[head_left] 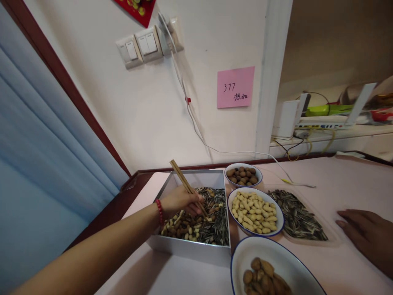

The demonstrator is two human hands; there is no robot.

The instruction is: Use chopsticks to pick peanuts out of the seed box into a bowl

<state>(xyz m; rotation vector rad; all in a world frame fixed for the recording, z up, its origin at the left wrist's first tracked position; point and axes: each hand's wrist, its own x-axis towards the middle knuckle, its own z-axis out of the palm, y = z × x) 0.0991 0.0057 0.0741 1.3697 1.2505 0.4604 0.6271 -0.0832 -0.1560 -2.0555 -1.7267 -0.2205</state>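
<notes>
My left hand (181,201) reaches over a grey rectangular box (190,246) and holds a pair of wooden chopsticks (184,180). Their tips dip into the mix of peanuts, sunflower seeds and brown nuts (202,225) inside the box. A red bead bracelet (159,211) circles that wrist. My right hand (365,235) rests flat on the pink tabletop at the right, fingers stretched out, holding nothing.
Right of the box stand a bowl of peanuts (255,211), a small bowl of brown nuts (243,175) and a nearer plate with a few large nuts (270,274). A clear tray of sunflower seeds (296,213) lies beside them. A white cable (276,164) trails across the table.
</notes>
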